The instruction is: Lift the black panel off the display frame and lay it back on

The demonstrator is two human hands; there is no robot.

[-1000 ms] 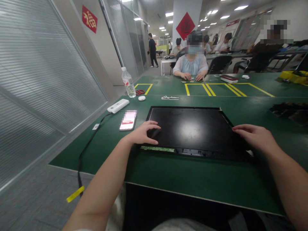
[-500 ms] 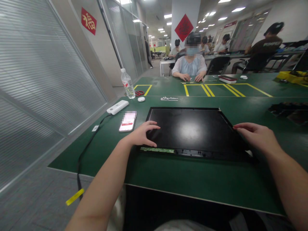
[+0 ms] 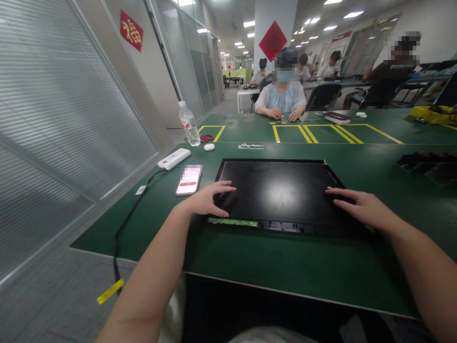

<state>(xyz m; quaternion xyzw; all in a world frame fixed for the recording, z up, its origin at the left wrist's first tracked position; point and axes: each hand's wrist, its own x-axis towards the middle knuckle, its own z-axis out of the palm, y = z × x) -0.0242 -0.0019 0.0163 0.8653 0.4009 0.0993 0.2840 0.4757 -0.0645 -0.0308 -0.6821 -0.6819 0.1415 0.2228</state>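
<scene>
Black, glossy, flat: one display panel (image 3: 285,193) lying on the green table mat (image 3: 271,264), near edge towards us, a bare strip of green circuit board (image 3: 233,222) showing along its lower left border.

Hands — two, both ours. Left hand (image 3: 207,201) rests at the panel's left edge, fingers spread and flat, thumb curled near the circuit strip; nothing is gripped, only pressed or steadied. Right hand (image 3: 357,207) lies palm-down on the panel's right portion, fingers extended and loose, likewise closed on nothing.

Adjacent items, left of the panel: a phone (image 3: 188,181) with lit screen, just beside our left hand; a white power bank (image 3: 174,158) with a black cable (image 3: 123,224) running off the table edge; a water bottle (image 3: 189,124), red scissors (image 3: 206,138) and a small white object (image 3: 209,146) farther back. A row of small metal parts (image 3: 251,146) sits beyond the panel's far edge.

Across the table a seated person (image 3: 283,95) works with both hands on the surface.

Progress, as we judge it: the panel is laid flat and steadied on both sides, not lifted — no frame, cover or tool is in contact with it, so whatever handling it needs looks barely begun.
</scene>
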